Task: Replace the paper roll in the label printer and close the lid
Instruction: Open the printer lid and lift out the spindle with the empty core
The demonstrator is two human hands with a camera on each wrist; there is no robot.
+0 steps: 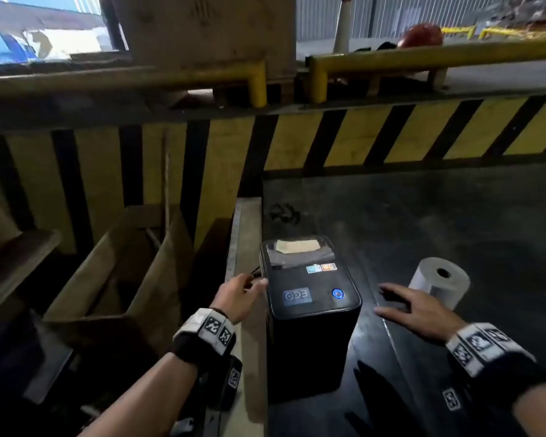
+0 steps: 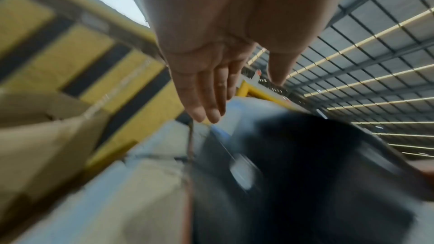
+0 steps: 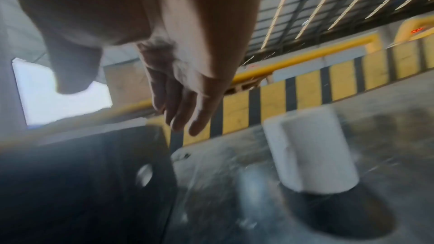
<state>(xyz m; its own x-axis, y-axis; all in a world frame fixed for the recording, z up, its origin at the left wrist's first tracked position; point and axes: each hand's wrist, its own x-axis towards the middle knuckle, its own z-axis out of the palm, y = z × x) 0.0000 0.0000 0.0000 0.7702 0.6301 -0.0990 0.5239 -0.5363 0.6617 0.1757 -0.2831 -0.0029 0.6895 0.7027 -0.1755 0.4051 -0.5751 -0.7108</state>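
A black label printer (image 1: pixel 312 313) stands upright on the dark table (image 1: pixel 423 216), lid down, with a blue lit button on top. A white paper roll (image 1: pixel 440 282) stands on end to its right; it is blurred in the right wrist view (image 3: pixel 310 151). My left hand (image 1: pixel 243 294) is at the printer's upper left edge with fingers straight, thumb touching the lid's rim; in the left wrist view the hand (image 2: pixel 211 88) is spread above the printer (image 2: pixel 293 173). My right hand (image 1: pixel 413 307) hovers open between printer and roll, holding nothing.
A yellow-and-black striped barrier (image 1: pixel 391 134) runs behind the table. Open cardboard boxes (image 1: pixel 123 269) sit low on the left, beside the table's pale edge strip (image 1: pixel 246 247). A small dark tangle (image 1: pixel 284 212) lies on the table behind the printer.
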